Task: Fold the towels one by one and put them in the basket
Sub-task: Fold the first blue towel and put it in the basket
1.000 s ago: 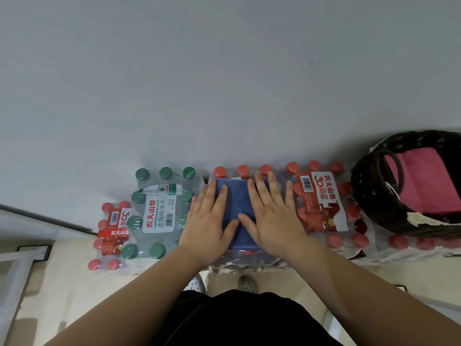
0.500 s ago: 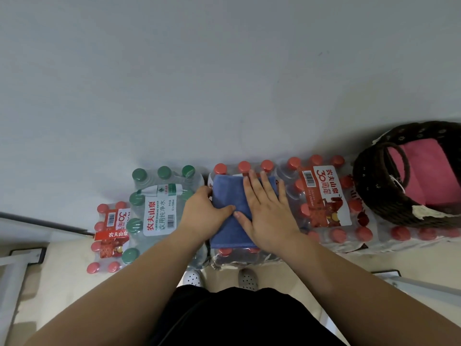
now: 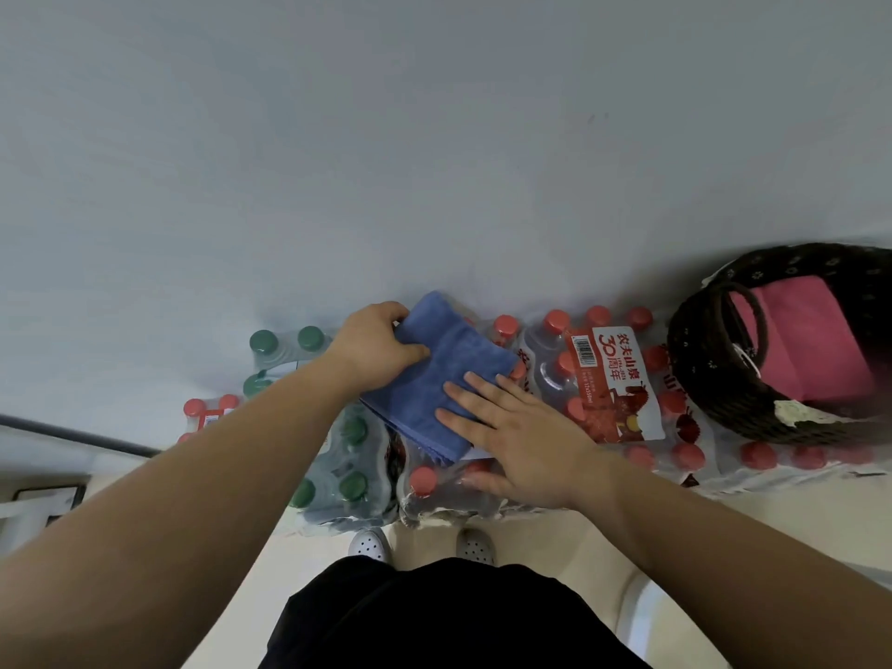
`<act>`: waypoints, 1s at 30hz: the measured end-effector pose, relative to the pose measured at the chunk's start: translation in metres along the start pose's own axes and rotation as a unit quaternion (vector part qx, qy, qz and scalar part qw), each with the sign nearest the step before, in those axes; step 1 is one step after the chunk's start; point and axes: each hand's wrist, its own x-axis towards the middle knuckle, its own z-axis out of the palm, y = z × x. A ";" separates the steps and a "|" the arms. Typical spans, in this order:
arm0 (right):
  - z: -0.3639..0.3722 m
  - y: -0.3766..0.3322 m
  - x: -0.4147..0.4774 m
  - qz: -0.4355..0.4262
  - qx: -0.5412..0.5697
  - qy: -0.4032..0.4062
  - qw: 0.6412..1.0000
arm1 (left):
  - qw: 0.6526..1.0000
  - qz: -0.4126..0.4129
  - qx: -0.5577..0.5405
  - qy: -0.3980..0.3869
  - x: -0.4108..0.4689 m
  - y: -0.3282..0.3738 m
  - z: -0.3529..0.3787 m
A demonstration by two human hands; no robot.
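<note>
A folded blue towel point(image 3: 434, 379) is lifted at its left end above shrink-wrapped packs of water bottles. My left hand point(image 3: 374, 347) grips the towel's far left edge, thumb on top and fingers curled beneath. My right hand point(image 3: 516, 434) lies flat with straight fingers on the towel's near right part. A dark woven basket point(image 3: 714, 374) stands at the right on the bottle packs, with a folded pink towel point(image 3: 811, 340) inside it.
Red-capped bottle packs point(image 3: 613, 379) run along the grey wall; a green-capped pack point(image 3: 285, 342) sits to the left. A smaller red-capped pack point(image 3: 205, 412) lies further left. My shoes point(image 3: 371, 545) and the pale floor are below.
My left hand went from lying flat on the towel to gripping its left edge and has raised and turned that end. My right hand stayed flat on the towel, sliding slightly nearer.
</note>
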 end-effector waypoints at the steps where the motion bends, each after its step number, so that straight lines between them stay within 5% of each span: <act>1: 0.000 -0.001 0.001 0.004 0.009 -0.001 1.000 | 1.000 -0.003 -0.003 0.004 -0.003 0.005 0.000; 5: 0.001 0.004 -0.001 -0.003 0.067 -0.002 0.998 | 0.999 0.032 -0.031 0.000 -0.025 0.025 0.006; 9: 0.000 0.008 -0.002 -0.035 0.117 0.047 0.991 | 0.990 0.125 0.058 -0.018 -0.046 0.025 0.028; 18: 0.012 -0.007 -0.017 0.012 0.148 0.227 0.963 | 0.982 0.130 0.132 0.045 -0.067 0.038 0.074; 26: 0.008 0.019 -0.044 0.000 0.160 0.125 0.979 | 0.969 0.180 0.164 0.047 -0.060 0.044 0.074; 30: -0.001 0.020 -0.047 0.014 0.166 0.021 0.986 | 0.936 0.209 0.267 0.095 -0.057 0.038 0.078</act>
